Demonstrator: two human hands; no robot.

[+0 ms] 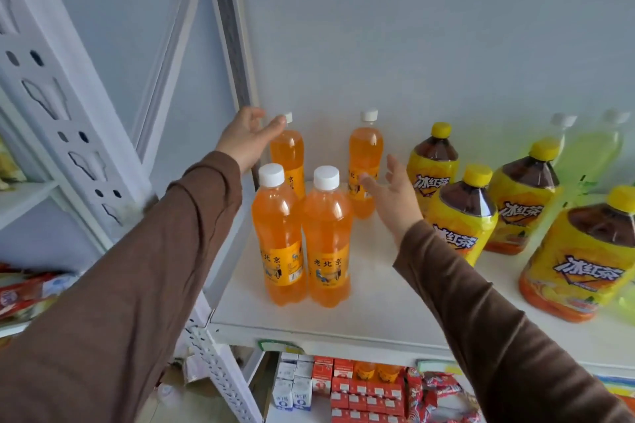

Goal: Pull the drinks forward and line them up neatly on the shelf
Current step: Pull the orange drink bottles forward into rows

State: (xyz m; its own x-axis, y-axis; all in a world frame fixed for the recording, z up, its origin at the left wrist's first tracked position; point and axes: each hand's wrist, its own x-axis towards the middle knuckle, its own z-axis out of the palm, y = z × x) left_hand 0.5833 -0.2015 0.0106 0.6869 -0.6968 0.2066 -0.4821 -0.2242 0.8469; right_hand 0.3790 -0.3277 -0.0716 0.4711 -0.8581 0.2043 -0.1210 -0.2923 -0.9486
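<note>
Two orange soda bottles with white caps stand side by side near the front of the white shelf (371, 306): a front left bottle (276, 233) and a front right bottle (326, 240). Two more stand further back: a rear left bottle (288, 151) and a rear right bottle (365, 154). My left hand (249, 137) is spread open, its fingers up by the neck of the rear left bottle. My right hand (395, 194) is open beside the rear right bottle, apart from it or barely touching. Brown sleeves cover both arms.
Several large iced-tea bottles with yellow caps (460, 213) stand to the right, with pale green bottles (591, 151) behind them. A perforated white upright (65, 134) borders the left. Below the shelf lie milk cartons (292, 388), red boxes (364, 395) and snack packets.
</note>
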